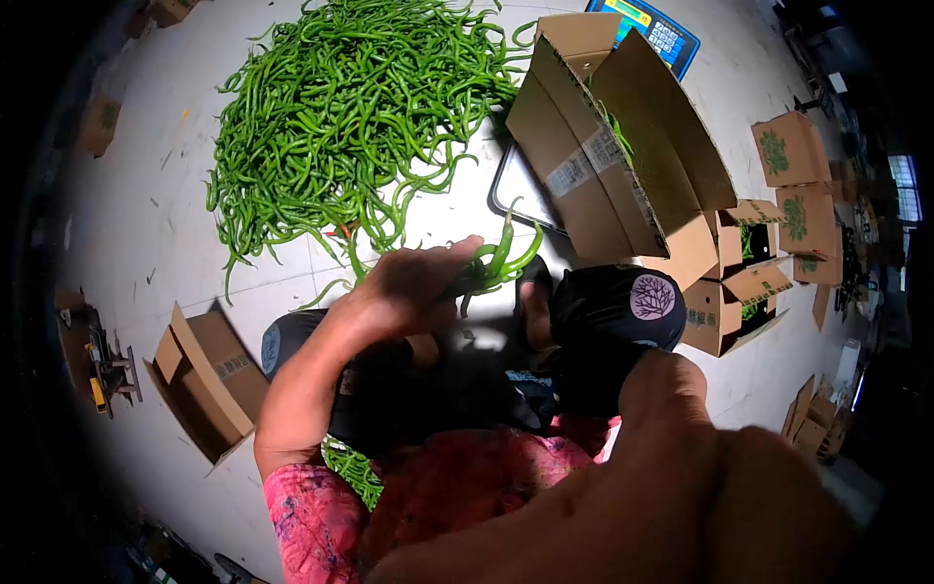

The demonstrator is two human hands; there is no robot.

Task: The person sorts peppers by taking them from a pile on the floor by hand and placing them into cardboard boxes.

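Observation:
My left hand (418,282) is closed around a small bunch of long green chili peppers (501,261), whose curved ends stick out past the fingers on the right. Just beyond it, a large heap of green chili peppers (341,117) is spread over the pale floor. My right hand (681,467) is raised very close to the camera at the lower right, large and dark. Its fingers are not clear enough to show whether it holds anything. Right of the heap, an open cardboard box (584,146) with some green peppers inside stands tilted on a scale platform (520,195).
A blue scale display (657,39) stands behind the box. Another open cardboard box (209,380) lies at the left. Open boxes with green contents (735,302) stand at the right. More green peppers (352,472) lie beside my left sleeve.

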